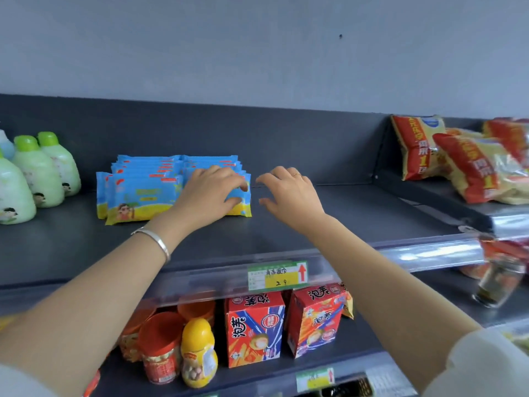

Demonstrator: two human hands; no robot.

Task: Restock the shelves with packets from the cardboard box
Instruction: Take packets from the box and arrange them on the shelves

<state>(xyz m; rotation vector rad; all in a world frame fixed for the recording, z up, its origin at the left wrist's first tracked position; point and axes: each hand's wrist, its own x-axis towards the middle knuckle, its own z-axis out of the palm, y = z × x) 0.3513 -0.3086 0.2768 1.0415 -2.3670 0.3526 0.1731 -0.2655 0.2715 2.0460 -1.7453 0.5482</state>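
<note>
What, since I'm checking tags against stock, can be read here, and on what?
"2 9", beside a red arrow: price tag; its other writing is unclear.
"泡芙": red boxes.
"1": orange bags; rest blurred.
Too blurred to read: blue packets, green bottles, lower tag.

Under my left hand (209, 193) the blue packets (137, 193) are thin plastic film, glossy, with crimped ends. The shelf (357, 219) they stand on is dark painted metal, matt and smooth (the back panel (286, 144) looks the same). Its front rail (429, 253) is clear shiny plastic, with a paper price label (277, 275) tucked in. The bangle (156, 242) on my left wrist is polished silvery metal. The green bottles (40, 170) are smooth plastic with a soft sheen; the red boxes (254, 328) below are glossy printed card; the red-and-yellow bags (469, 167), crinkly shiny film.
</note>
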